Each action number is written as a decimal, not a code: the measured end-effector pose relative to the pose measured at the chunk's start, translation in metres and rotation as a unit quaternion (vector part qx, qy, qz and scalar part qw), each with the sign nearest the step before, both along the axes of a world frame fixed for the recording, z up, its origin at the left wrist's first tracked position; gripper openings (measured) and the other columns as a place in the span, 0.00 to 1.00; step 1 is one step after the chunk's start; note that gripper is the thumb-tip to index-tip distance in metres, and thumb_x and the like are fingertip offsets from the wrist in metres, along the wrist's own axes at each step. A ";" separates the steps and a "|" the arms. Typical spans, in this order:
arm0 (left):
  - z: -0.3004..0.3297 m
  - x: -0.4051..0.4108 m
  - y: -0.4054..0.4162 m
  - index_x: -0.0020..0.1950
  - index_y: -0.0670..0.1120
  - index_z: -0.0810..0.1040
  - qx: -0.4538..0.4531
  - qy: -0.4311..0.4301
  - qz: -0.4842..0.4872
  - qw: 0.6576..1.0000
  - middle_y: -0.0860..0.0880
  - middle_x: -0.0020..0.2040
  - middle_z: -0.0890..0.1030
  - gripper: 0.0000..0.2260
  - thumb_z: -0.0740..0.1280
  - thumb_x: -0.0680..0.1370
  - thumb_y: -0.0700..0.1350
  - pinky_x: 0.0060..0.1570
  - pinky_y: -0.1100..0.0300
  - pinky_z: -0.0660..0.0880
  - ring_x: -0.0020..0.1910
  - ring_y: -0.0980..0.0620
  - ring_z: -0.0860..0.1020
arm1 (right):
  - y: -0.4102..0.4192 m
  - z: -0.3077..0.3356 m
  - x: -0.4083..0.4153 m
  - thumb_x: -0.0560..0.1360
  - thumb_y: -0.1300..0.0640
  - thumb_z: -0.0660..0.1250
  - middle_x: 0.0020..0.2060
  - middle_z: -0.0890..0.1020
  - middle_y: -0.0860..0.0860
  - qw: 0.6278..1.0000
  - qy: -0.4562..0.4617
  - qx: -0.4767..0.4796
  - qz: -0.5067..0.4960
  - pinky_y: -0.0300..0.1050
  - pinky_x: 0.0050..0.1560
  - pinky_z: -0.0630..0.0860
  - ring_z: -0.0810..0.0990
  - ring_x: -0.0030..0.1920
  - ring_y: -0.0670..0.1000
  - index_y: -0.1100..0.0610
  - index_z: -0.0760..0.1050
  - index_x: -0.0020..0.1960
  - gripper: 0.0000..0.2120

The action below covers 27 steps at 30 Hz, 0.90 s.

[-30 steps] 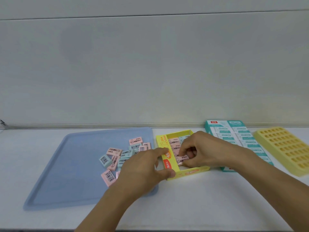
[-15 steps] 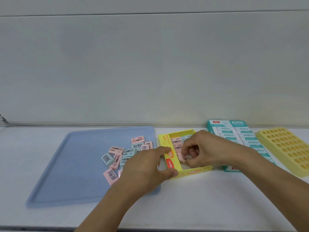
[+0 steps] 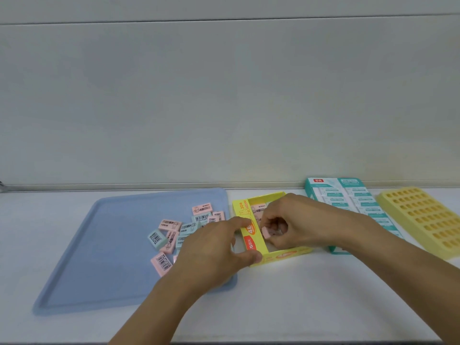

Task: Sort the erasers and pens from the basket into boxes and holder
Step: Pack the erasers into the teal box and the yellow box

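— What can you read on the yellow box [image 3: 251, 229]?
— "4B" and "30". The left hand [image 3: 214, 250] grips its near corner; the right hand [image 3: 293, 225] pinches a pink eraser [image 3: 265, 231] inside it.

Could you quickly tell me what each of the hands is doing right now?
Left hand: grips the yellow eraser box by its left wall.
Right hand: pinches a pink eraser inside the box.
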<state>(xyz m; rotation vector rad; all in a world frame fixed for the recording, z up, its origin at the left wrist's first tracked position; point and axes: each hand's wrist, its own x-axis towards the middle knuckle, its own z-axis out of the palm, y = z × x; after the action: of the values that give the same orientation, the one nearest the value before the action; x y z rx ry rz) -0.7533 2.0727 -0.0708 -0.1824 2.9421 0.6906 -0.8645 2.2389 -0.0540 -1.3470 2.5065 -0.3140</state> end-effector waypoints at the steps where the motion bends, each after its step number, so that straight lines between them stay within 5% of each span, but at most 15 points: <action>1: 0.001 0.000 0.000 0.72 0.63 0.63 -0.001 -0.002 0.001 1.000 0.59 0.55 0.76 0.29 0.67 0.73 0.64 0.54 0.58 0.73 0.55 0.57 0.73 | -0.002 0.000 0.000 0.72 0.50 0.69 0.35 0.79 0.46 1.000 0.010 0.019 0.014 0.40 0.35 0.71 0.74 0.36 0.46 0.50 0.79 0.43 0.04; 10: 0.005 0.001 0.003 0.73 0.63 0.62 -0.002 -0.024 0.000 1.000 0.59 0.49 0.71 0.29 0.66 0.74 0.64 0.52 0.60 0.71 0.52 0.58 0.71 | -0.017 0.001 0.008 0.74 0.53 0.67 0.28 0.71 0.49 0.988 0.085 0.119 0.046 0.43 0.31 0.63 0.69 0.31 0.50 0.51 0.74 0.34 0.11; 15: 0.004 0.001 0.002 0.73 0.63 0.62 -0.007 -0.008 0.007 1.000 0.60 0.48 0.71 0.29 0.66 0.74 0.64 0.52 0.60 0.71 0.51 0.58 0.71 | -0.008 -0.004 0.005 0.74 0.47 0.69 0.41 0.79 0.46 0.992 0.102 0.069 0.005 0.44 0.39 0.69 0.74 0.42 0.48 0.50 0.80 0.43 0.07; 19: 0.005 0.000 0.001 0.73 0.62 0.64 -0.021 -0.001 0.000 1.000 0.58 0.52 0.74 0.28 0.65 0.75 0.64 0.50 0.61 0.70 0.54 0.57 0.72 | 0.000 -0.009 0.004 0.73 0.43 0.69 0.42 0.79 0.45 0.995 0.089 0.024 -0.042 0.45 0.43 0.72 0.76 0.44 0.47 0.49 0.80 0.45 0.09; 21: 0.009 -0.002 0.001 0.66 0.60 0.71 0.066 0.020 0.038 0.997 0.60 0.49 0.75 0.23 0.62 0.74 0.67 0.49 0.59 0.71 0.50 0.60 0.74 | 0.007 -0.008 0.005 0.75 0.44 0.69 0.43 0.80 0.44 0.995 0.047 -0.042 -0.082 0.42 0.45 0.73 0.77 0.45 0.45 0.48 0.83 0.50 0.10; 22: 0.012 -0.003 0.003 0.62 0.57 0.75 0.178 0.035 0.084 0.980 0.61 0.43 0.75 0.23 0.58 0.75 0.68 0.45 0.59 0.71 0.44 0.62 0.74 | 0.009 -0.006 0.008 0.75 0.45 0.69 0.43 0.82 0.43 0.985 0.007 -0.123 -0.118 0.41 0.46 0.74 0.78 0.43 0.43 0.49 0.83 0.51 0.10; 24: 0.020 -0.008 0.008 0.59 0.54 0.76 0.439 0.025 0.166 0.882 0.57 0.34 0.71 0.28 0.51 0.74 0.71 0.33 0.60 0.65 0.33 0.59 0.69 | 0.008 0.003 0.019 0.74 0.51 0.71 0.39 0.84 0.46 0.932 -0.087 -0.306 -0.173 0.37 0.42 0.75 0.79 0.39 0.43 0.51 0.84 0.47 0.05; 27: 0.025 -0.012 0.012 0.70 0.53 0.70 0.595 -0.003 0.164 0.786 0.49 0.39 0.70 0.43 0.48 0.65 0.77 0.31 0.61 0.62 0.35 0.51 0.65 | -0.006 0.016 0.041 0.70 0.54 0.75 0.34 0.80 0.55 0.882 -0.205 -0.390 -0.167 0.40 0.36 0.71 0.74 0.32 0.50 0.52 0.82 0.43 0.03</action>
<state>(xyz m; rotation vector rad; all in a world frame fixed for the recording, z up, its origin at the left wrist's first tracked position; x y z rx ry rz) -0.7657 2.0846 -0.0457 -0.5284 1.8849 2.3385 -0.8235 2.2326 -0.0384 -0.8812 2.2798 -1.6336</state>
